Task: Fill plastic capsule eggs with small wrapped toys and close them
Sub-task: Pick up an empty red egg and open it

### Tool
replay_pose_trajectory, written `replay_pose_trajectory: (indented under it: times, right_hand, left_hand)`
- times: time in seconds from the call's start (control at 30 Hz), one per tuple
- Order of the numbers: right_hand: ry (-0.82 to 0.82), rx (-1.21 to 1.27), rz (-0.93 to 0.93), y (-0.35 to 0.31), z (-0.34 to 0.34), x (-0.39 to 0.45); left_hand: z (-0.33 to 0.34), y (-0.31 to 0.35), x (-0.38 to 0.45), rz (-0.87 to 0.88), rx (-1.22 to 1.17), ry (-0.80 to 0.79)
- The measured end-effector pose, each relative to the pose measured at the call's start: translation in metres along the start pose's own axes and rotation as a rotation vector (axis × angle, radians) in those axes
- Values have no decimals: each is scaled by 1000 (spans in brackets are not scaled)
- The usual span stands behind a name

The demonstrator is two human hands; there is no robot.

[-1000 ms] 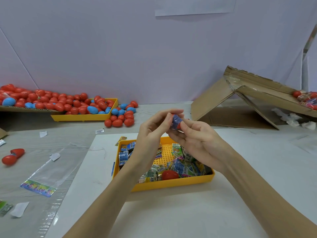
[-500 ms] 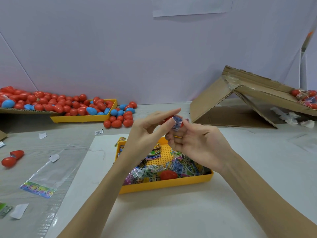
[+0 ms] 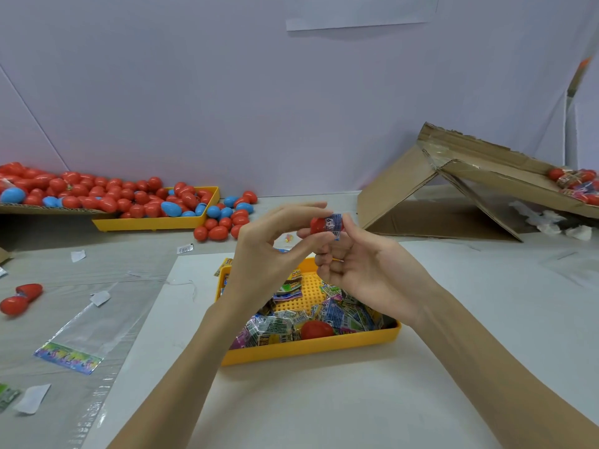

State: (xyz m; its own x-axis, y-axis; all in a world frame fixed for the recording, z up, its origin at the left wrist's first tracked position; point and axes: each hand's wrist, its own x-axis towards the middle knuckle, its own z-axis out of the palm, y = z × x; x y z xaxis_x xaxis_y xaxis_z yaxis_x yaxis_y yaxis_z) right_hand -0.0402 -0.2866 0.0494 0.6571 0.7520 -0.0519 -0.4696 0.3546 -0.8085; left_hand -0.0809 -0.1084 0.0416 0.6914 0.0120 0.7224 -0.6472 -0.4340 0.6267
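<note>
Above the yellow tray [image 3: 311,350], my left hand [image 3: 275,254] pinches a red capsule egg half [image 3: 318,223] between index finger and thumb. A small blue wrapped toy [image 3: 335,222] sticks out of the half's open end, and my right hand [image 3: 366,270] pinches it with the thumb on top and the other fingers curled below. The tray holds several wrapped toys [image 3: 278,325] and another red egg half [image 3: 316,328] near its front wall.
A second yellow tray [image 3: 152,223] at the back left holds red and blue eggs, with more spilled beside it [image 3: 223,222]. An open red egg [image 3: 19,298] and a clear plastic bag [image 3: 84,332] lie at the left. A torn cardboard box [image 3: 453,196] stands at the back right.
The red egg half has come into sight between my fingers, with the blue toy at its open end. Both hands stayed together above the tray.
</note>
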Motion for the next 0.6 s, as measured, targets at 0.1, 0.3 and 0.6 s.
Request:
replay_pose_trajectory:
  times: [0.1, 0.3, 0.6]
  right_hand:
    - [-13, 10, 10, 1, -1, 2]
    - [-27, 64, 34, 3, -5, 3]
    - [-51, 20, -26, 0, -9, 3]
  left_hand:
    - [1, 2, 0, -29, -40, 42]
    - [3, 3, -1, -65, -71, 27]
    - [10, 3, -5, -163, -229, 27]
